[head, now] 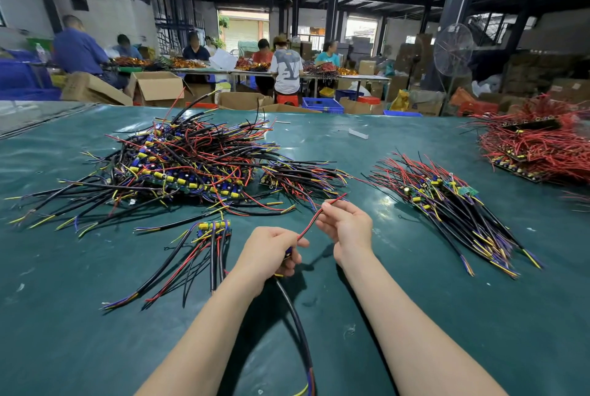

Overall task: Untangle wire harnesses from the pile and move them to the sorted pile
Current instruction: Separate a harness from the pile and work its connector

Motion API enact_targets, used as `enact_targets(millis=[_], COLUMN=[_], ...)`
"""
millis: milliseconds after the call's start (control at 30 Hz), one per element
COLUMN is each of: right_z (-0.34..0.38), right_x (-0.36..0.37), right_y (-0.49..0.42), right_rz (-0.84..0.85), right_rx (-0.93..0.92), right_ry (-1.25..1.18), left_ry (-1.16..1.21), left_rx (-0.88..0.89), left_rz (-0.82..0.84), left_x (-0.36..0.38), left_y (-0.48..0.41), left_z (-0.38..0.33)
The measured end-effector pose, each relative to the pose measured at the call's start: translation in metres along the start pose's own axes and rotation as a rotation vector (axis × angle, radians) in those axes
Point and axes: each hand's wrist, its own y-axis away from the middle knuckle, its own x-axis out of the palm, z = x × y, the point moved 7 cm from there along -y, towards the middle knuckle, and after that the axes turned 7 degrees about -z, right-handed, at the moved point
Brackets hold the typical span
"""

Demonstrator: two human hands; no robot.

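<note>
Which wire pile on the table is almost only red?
The far-right pile; its wires are nearly all red, whereas the big tangled pile and the neat pile mix black, red, yellow and blue.

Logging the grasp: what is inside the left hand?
The left hand grips a harness: a red wire leaves above, a black cable below. Its middle is covered.

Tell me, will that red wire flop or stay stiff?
The red wire probably bends yet keeps some shape: its free tip sticks up past the right hand without drooping. It is likely light: a small pinch holds it. The black cable below the left hand curves, so seems floppier.
</note>
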Motion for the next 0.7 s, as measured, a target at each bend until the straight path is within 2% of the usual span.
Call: enact_targets(millis=[300, 500, 600, 700], right_z=[0.009, -0.002, -0.003, -0.008], right_x=[-0.018, -0.021, -0.012, 0.006], right_y=[-0.010, -0.007, -0.005, 0.004], right_rz=[-0.102, -0.166, -0.080, 0.077], right_rx=[0.066, 0.305, 0.318, 0.291], right_ry=[-0.151, -0.278, -0.300, -0.142], left_ry=[0.031, 0.061, 0.138, 0.276], left_rx=[0.045, 0.059, 0.036, -0.027], left_rz=[0.036, 0.117, 0.074, -0.044], left_x=[0.001, 0.007, 0.002, -0.008], left_y=[0.001, 0.004, 0.003, -0.002], left_z=[0.001, -0.001, -0.001, 0.001])
